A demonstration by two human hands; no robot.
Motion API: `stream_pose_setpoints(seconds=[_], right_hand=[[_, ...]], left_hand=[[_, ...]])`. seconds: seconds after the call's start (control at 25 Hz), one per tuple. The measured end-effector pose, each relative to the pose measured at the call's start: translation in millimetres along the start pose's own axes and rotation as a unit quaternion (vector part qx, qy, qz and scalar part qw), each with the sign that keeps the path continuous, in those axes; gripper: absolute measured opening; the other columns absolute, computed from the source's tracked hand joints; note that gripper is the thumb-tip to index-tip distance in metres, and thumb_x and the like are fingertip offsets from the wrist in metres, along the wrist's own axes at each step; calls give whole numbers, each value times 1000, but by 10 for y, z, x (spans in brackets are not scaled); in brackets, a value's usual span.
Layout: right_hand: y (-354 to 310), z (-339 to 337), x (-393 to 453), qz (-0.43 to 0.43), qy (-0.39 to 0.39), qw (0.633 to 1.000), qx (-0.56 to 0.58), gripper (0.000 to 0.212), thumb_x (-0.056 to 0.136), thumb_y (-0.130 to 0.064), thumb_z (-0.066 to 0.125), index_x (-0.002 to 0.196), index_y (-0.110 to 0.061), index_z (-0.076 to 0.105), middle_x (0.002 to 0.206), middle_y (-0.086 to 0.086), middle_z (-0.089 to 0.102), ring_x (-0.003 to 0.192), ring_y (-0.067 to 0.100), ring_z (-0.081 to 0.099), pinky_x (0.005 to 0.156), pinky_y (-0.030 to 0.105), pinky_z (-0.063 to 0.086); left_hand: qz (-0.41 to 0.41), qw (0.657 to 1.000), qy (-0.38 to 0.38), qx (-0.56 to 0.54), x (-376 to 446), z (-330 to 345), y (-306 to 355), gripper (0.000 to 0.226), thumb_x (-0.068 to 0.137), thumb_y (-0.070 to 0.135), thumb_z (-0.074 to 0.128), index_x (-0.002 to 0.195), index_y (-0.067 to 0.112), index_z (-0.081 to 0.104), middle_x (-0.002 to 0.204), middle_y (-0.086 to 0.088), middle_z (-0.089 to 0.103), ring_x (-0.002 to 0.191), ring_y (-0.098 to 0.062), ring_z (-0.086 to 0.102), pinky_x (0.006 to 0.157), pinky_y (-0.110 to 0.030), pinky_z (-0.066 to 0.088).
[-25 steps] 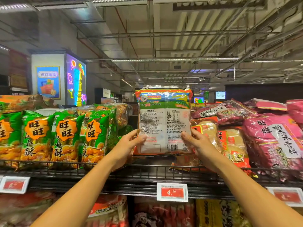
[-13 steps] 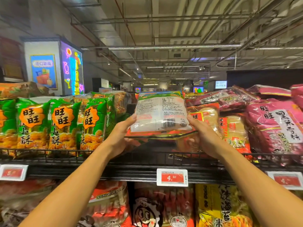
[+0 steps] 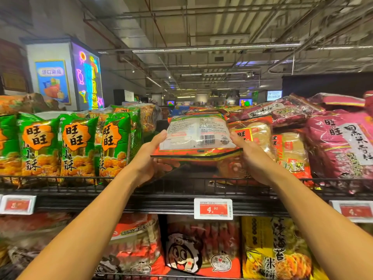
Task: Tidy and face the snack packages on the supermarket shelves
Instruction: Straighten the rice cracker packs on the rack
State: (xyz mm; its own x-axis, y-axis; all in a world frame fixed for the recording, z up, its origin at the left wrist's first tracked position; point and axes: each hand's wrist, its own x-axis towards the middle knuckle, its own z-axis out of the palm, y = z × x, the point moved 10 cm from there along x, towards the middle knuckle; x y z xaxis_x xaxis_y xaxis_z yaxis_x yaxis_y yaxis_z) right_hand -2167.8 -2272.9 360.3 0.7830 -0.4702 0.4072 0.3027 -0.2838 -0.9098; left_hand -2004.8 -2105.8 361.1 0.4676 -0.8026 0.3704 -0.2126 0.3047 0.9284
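Note:
I hold one snack package [image 3: 196,136] with both hands over a gap in the top wire shelf [image 3: 181,184]. It lies nearly flat, its white printed back and barcode facing up, its orange edge toward me. My left hand [image 3: 150,158] grips its near-left corner, thumb on top and fingers underneath. My right hand [image 3: 247,152] grips its near-right corner the same way. Green packages [image 3: 76,146] stand upright in a row to the left. Red and clear packages [image 3: 286,150] lean at the right.
Dark pink bags [image 3: 343,142] fill the shelf's far right. Price tags [image 3: 213,209] hang on the shelf's front rail. The lower shelf holds orange, red and yellow bags [image 3: 201,249]. A neon-lit pillar [image 3: 86,77] stands behind at the left.
The package has tipped from upright, back facing me, to nearly flat and has dropped toward the shelf gap. Both hands kept their grip.

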Motion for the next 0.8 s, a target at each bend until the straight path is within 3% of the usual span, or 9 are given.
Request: stream_pose_setpoints(seconds=[0.12,0.24,0.28,0.36,0.48,0.56,0.68,0.8], right_hand=[[-34,4,-19,-7,-2,1000,-7,52,96,-50,53,116,-6,69,90,8,74,67,13,66,51,25,51],[-39,-22,-22,-11,4,999,-37,38,102,-34,48,121,-5,65,120,21,68,101,36,63,79,52,50],[-44,-23,-31,-12,4,999,-50,35,102,-32,47,118,-6,65,121,21,67,106,40,61,81,53,50],[-77,17,-61,-21,-7,998,-63,31,100,-36,50,115,-13,64,113,11,72,101,36,62,74,37,52],[-91,55,-91,-30,-13,996,-83,46,88,-51,64,125,-24,60,114,-5,74,100,22,68,78,43,49],[-105,49,-86,-42,-7,994,-101,51,82,-53,66,126,-27,60,109,-12,74,90,10,69,71,35,49],[-119,45,-76,-53,-1,994,-99,49,81,-55,69,122,-29,62,95,-17,73,71,0,61,52,19,42],[-119,41,-69,-56,-4,994,-94,43,83,-52,68,120,-31,63,93,-16,72,69,0,59,51,18,42]], left_hand=[[11,1000,-1,-4,9,2,2,31,84,58,58,99,39,77,100,2,77,76,-14,74,52,-25,57],[25,1000,1,0,38,-23,-17,40,84,48,59,112,24,72,108,-3,75,85,-16,73,53,-28,56],[31,999,-3,-9,47,-24,-22,42,84,45,61,116,19,69,109,-6,74,86,-17,72,54,-28,55],[43,998,-10,-43,72,-28,-35,41,85,34,64,120,13,64,113,-8,73,92,-19,72,59,-29,57],[66,994,-20,-81,103,-29,-29,31,84,19,64,115,17,68,119,-9,71,106,-21,70,75,-27,58],[73,995,-27,-68,101,-4,-7,32,83,17,64,115,20,68,121,-8,70,111,-21,67,80,-26,57],[94,994,-23,-43,73,7,37,36,81,19,71,117,21,66,120,-5,71,111,-17,67,83,-22,55],[114,993,-29,-26,39,26,62,43,77,19,80,117,22,66,119,-6,71,111,-20,67,84,-22,54]])
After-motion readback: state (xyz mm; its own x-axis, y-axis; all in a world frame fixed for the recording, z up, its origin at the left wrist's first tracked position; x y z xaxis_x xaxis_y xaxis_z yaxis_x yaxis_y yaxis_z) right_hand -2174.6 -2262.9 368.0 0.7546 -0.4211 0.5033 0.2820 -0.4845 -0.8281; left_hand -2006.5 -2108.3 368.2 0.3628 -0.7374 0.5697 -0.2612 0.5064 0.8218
